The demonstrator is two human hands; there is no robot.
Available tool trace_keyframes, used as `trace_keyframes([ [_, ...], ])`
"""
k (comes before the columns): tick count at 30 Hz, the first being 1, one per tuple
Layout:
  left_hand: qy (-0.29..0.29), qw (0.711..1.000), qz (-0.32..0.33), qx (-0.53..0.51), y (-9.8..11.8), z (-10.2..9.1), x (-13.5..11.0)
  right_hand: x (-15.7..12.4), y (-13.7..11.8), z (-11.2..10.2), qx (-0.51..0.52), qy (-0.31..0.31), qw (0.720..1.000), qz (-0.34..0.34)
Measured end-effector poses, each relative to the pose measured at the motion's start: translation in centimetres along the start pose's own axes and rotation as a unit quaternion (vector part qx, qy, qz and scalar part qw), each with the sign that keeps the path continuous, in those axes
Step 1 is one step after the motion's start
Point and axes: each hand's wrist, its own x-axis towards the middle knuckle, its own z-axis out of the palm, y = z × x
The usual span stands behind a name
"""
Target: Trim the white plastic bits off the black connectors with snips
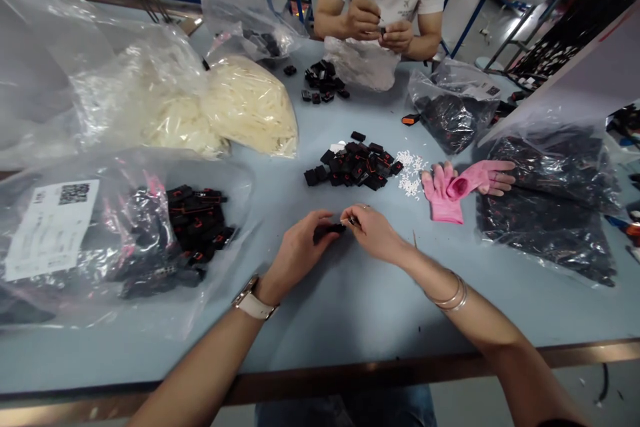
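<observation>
My left hand (pixel 304 245) is closed on a small black plastic part (pixel 336 228), held low over the table. Close against it, my right hand (pixel 371 230) pinches something small and partly dark at the part's right end; my fingers cover most of it, so its kind does not show. Just beyond both hands lies a pile of black plastic parts (pixel 357 165) with red-orange marks. To its right are scattered tiny white pieces (pixel 412 172). A pair of pink gloves (pixel 445 203) rests farther right.
An open clear bag of black parts (pixel 150 233) lies left, behind it a bag of cream-coloured pieces (pixel 250 107). Bags of dark parts (pixel 550 213) stand at right. Across the table a person (pixel 383 7) handles a small part near another black pile (pixel 324 80). The table edge (pixel 320 380) is nearest me.
</observation>
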Motion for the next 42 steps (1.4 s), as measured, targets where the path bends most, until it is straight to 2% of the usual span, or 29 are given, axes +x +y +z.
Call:
trace_keyframes([
  [10,-0.022,1.000,-0.018,0.000,0.4,-0.3,0.0,-0.2,0.0,0.6,-0.090,-0.020,0.996,-0.014],
  [16,-0.019,1.000,-0.017,-0.004,0.3,-0.2,0.0,-0.1,0.4,1.0,-0.108,-0.011,0.994,-0.018],
  [24,-0.029,0.998,-0.046,-0.016,0.3,-0.3,0.1,-0.3,0.4,1.1,-0.136,-0.006,0.990,-0.031],
  [42,-0.026,0.998,-0.048,-0.016,0.3,-0.3,0.2,-0.2,0.6,1.3,-0.165,0.013,0.985,-0.049],
])
